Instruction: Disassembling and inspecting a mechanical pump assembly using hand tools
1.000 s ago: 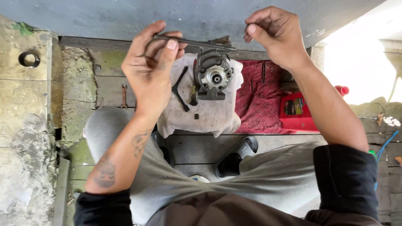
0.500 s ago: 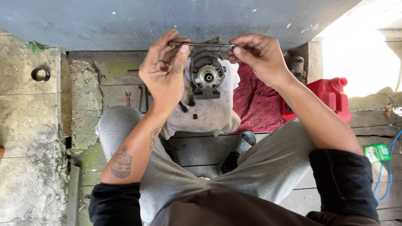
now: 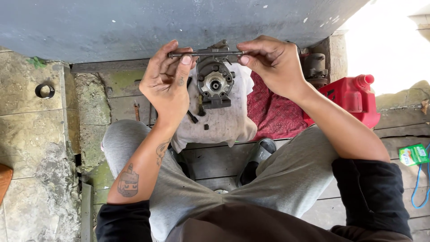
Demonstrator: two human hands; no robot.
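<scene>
Nearest the camera: grey trousers, dark sleeves, a sandal (image 3: 257, 154) on the plank floor (image 3: 215, 159) between the knees. Further out, both hands are raised over a dirty pale cloth (image 3: 224, 127) w/ a round metal machine part (image 3: 215, 83) sitting on it, hub facing up. Small dark bits lie on the cloth just beside the part.

The thin metal rod (image 3: 206, 54) is held level, above the far edge of the machine part and close to the grey wall (image 3: 156, 27). Left hand (image 3: 168, 85) has thumb and fingers (image 3: 184, 62) clamped on the rod's left end; right hand (image 3: 275, 65) pinches the right end, fingertips closed tight on it. So the rod spans btw. the two hands, middle stretch bare, nothing under it but the part and cloth.

Risks, as a judgement: grip is only at the very ends w/ fingertips, and the rod looks greasy, so one end could slip and drop onto the part or roll off the cloth into the gaps in the planks. Loose bits on the cloth could get knocked away by a wrist.

Beyond to the right: red patterned cloth (image 3: 273, 112), a red plastic jug (image 3: 351, 96), another metal part (image 3: 316, 67) by the wall. Far left, a black ring (image 3: 45, 90) on the stone slab (image 3: 27, 112)
</scene>
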